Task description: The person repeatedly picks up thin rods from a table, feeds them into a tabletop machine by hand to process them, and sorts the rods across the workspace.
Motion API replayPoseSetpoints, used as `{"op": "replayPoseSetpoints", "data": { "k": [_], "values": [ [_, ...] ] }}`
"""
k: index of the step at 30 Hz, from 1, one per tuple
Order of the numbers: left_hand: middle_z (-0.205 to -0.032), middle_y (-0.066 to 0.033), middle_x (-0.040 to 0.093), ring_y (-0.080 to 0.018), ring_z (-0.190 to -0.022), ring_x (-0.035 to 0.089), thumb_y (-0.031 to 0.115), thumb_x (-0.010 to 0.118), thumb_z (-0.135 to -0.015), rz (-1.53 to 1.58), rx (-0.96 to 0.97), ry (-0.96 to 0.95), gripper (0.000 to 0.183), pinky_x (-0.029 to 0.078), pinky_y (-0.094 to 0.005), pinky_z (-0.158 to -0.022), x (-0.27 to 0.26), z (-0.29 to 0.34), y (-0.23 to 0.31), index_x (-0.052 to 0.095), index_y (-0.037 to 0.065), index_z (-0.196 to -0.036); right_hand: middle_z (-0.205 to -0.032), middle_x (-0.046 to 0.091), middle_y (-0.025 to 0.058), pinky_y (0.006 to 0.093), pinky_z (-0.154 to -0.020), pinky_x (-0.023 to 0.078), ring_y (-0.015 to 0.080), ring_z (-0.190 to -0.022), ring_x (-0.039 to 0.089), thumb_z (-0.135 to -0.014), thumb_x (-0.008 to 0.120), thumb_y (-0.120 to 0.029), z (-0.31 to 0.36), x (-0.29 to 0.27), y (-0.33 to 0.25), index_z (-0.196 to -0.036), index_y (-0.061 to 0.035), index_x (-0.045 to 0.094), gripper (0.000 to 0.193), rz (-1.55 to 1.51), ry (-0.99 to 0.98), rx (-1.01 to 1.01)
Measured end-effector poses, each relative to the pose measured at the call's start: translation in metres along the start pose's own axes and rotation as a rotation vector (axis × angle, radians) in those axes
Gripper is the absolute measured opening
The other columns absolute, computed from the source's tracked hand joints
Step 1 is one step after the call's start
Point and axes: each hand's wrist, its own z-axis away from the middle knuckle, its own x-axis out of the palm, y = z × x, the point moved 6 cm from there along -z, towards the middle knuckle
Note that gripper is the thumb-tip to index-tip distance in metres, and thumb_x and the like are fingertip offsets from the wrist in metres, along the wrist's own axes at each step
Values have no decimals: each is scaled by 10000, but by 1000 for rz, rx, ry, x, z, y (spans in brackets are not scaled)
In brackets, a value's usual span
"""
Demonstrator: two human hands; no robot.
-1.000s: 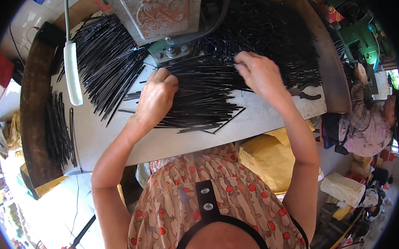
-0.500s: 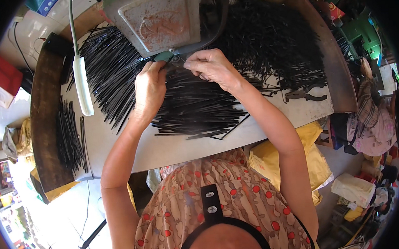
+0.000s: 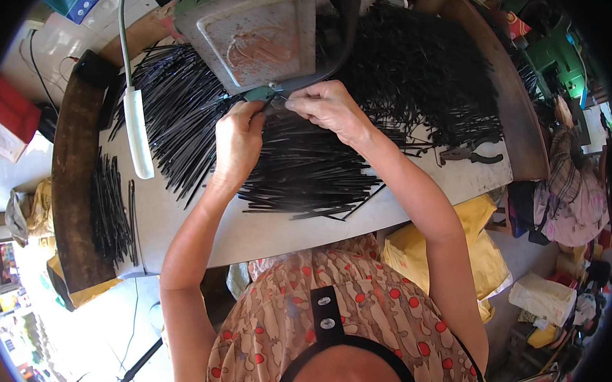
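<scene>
A pale worktable (image 3: 183, 225) carried heaps of thin black rods (image 3: 304, 163), thickest under and just below both hands (image 3: 237, 136). More rods (image 3: 177, 108) fanned out left of the left hand, beside a white lamp head (image 3: 137, 130). A grey machine (image 3: 256, 27) stood directly above the hands. Pliers (image 3: 472, 156) lay well right of the right hand (image 3: 329, 107), near the table's edge.

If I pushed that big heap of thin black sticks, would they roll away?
Probably not far. The black sticks lie crossed and tangled, so they would likely slide together. They look thin and light; the straight ones seem fairly stiff. Loose ones near the table edge might fall off.
</scene>
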Motion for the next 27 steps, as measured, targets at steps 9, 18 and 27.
{"op": "replayPoseSetpoints", "data": {
  "k": [9, 18, 27],
  "values": [
    [-753, -152, 554, -326, -673, 563, 23, 524, -751, -269, 112, 15, 109, 447, -375, -588, 1, 5, 11, 578, -3, -842, -593, 474, -22, 164, -401, 248, 21, -477, 374, -755, 609, -137, -1, 2, 3, -789, 28, 616, 168, 5, 12, 40],
    [-762, -166, 542, -344, -683, 551, 78, 549, -767, 52, 83, -229, 84, 436, -405, -591, 14, 31, 28, 561, 8, -813, -578, 458, -26, 173, -381, 231, 28, -454, 362, -798, 594, -181, 1, 11, 5, -804, 27, 607, 208, -129, -45, 138],
    [-794, -143, 470, -295, -766, 502, -26, 536, -638, -767, 119, -138, 87, 440, -375, -658, -25, 33, -46, 528, -7, -722, -611, 467, -10, 185, -389, 269, 45, -462, 387, -824, 561, -148, 4, -5, 6, -876, 47, 585, 203, -187, 34, 110]
  ]
}}
